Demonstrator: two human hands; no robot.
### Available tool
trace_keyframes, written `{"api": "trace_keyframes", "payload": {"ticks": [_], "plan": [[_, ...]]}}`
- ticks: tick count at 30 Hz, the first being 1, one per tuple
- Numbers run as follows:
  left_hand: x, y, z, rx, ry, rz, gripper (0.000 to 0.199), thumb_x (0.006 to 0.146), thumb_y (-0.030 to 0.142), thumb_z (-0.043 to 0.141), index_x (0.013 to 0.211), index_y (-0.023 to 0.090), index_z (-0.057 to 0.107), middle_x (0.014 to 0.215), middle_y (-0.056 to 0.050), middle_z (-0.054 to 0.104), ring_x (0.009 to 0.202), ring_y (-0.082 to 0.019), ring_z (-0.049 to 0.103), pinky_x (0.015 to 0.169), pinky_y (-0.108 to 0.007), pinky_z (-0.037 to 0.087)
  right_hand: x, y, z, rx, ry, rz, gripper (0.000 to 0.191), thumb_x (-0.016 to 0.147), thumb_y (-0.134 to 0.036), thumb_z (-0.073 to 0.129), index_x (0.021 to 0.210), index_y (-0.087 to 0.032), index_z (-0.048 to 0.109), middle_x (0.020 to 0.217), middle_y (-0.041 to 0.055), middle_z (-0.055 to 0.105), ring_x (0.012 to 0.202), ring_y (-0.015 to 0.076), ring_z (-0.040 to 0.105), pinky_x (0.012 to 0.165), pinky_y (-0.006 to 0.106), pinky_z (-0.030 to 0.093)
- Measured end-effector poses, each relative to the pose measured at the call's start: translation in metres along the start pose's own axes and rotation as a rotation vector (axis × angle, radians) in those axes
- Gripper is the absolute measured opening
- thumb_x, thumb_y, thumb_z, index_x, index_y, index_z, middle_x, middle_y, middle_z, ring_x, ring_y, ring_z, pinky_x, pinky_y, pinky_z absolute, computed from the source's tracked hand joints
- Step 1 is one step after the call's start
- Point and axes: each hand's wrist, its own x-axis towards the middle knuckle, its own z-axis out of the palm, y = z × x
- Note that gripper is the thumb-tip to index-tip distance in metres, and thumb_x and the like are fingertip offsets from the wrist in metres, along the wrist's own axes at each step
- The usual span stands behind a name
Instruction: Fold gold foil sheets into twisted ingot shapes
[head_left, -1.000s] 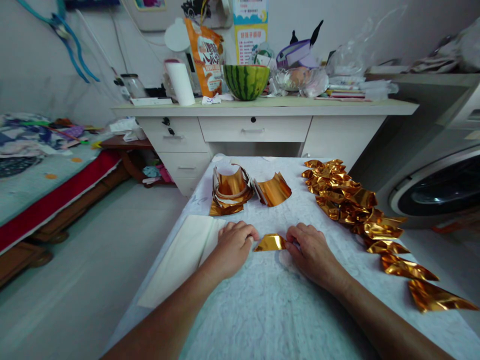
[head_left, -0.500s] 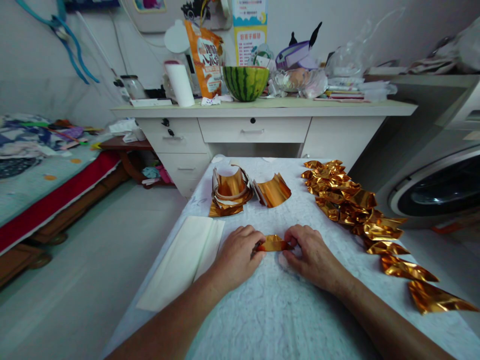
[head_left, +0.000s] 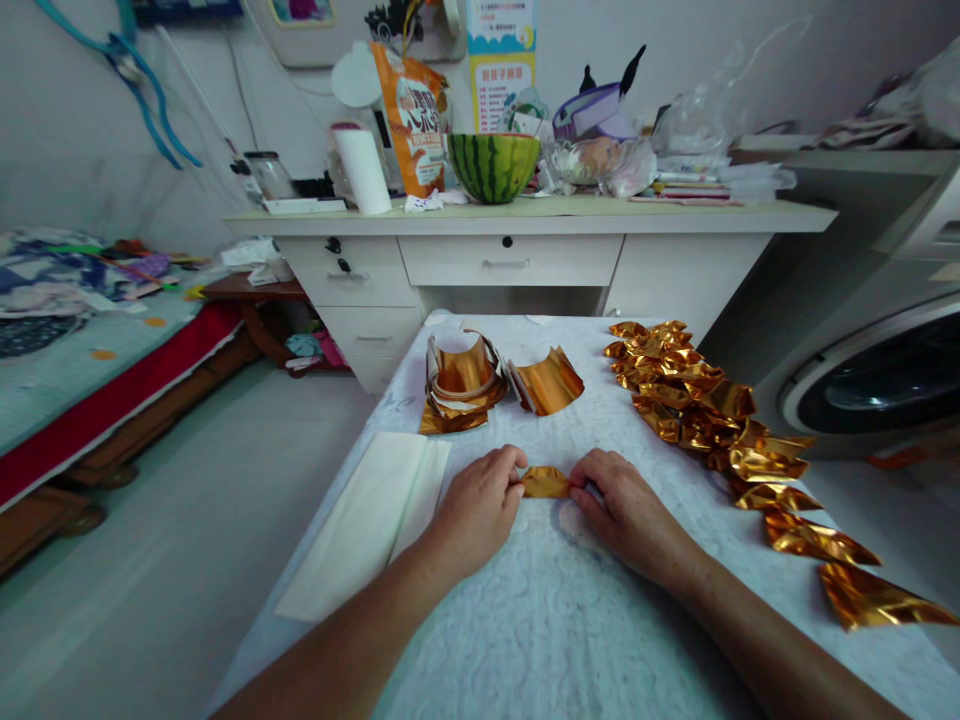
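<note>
A small folded piece of gold foil paper point(head_left: 545, 482) lies between my two hands, low over the cloth-covered table point(head_left: 525, 620). My left hand point(head_left: 482, 502) pinches its left end between thumb and fingers. At the other end, my right hand point(head_left: 622, 508) is closed on the foil's tip. Beyond the hands stand a curled stack of gold foil sheets point(head_left: 461, 380) and a smaller curved bunch of sheets point(head_left: 549, 382). Folded gold foil pieces point(head_left: 690, 400) lie in a long overlapping row on the right side.
White folded paper point(head_left: 360, 520) lies left of my left arm. Behind the table is a white desk point(head_left: 510, 260) bearing a watermelon half point(head_left: 493, 167), an orange pouch point(head_left: 411, 120) and a paper roll point(head_left: 362, 170). A washing machine point(head_left: 862, 320) stands at right, a bed point(head_left: 150, 380) at left.
My left thumb and fingers have closed in on the foil's left end, and my right fingers have drawn together at its right end. The foil looks flatter. Other things stay put.
</note>
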Motion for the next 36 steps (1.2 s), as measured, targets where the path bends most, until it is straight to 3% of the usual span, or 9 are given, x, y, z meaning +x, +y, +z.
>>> {"api": "trace_keyframes", "payload": {"ticks": [11,19,26,33,36], "plan": [[0.000,-0.001,0.000,-0.042,-0.004,0.016,0.009,0.078,0.011,0.054,0.080,0.020,0.053,0.088,-0.001,0.055,0.089,-0.018,0.054,0.079,-0.029,0.041,-0.002,-0.001,-0.002,0.173,0.062,0.012,0.010,0.080,-0.011,0.053,0.080,-0.021,0.054,0.081,0.0006,0.057,0.072,0.0156,0.052,0.064,0.027,0.039],[0.001,0.003,-0.005,-0.245,0.052,-0.074,0.007,0.081,0.015,0.056,0.079,0.020,0.052,0.075,0.004,0.057,0.071,-0.013,0.052,0.067,-0.024,0.037,0.000,0.003,0.005,0.626,0.061,0.101,0.004,0.083,-0.021,0.056,0.082,-0.022,0.052,0.081,-0.0008,0.054,0.072,0.0143,0.051,0.065,0.027,0.040],[-0.001,0.007,-0.006,-0.301,0.065,-0.044,0.008,0.087,0.024,0.054,0.081,0.019,0.055,0.071,0.005,0.055,0.067,-0.012,0.051,0.061,-0.023,0.035,0.000,0.005,0.004,0.853,0.014,0.132,0.014,0.085,-0.027,0.062,0.090,-0.023,0.050,0.080,-0.0026,0.051,0.070,0.0131,0.048,0.063,0.025,0.039],[-0.001,0.007,-0.005,-0.298,0.086,-0.041,0.010,0.088,0.025,0.054,0.080,0.019,0.057,0.069,0.004,0.057,0.064,-0.012,0.051,0.059,-0.022,0.035,0.000,0.005,-0.001,0.707,0.013,0.024,0.009,0.087,-0.028,0.060,0.082,-0.020,0.061,0.089,0.0020,0.056,0.085,0.0166,0.053,0.076,0.029,0.040],[-0.001,0.008,-0.005,-0.368,0.076,-0.064,0.005,0.089,0.025,0.052,0.088,0.020,0.054,0.072,0.004,0.062,0.063,-0.012,0.053,0.057,-0.021,0.035,0.002,0.002,0.001,0.762,0.002,0.070,0.011,0.088,-0.030,0.060,0.083,-0.020,0.059,0.085,0.0011,0.056,0.080,0.0151,0.053,0.073,0.028,0.040]]}}
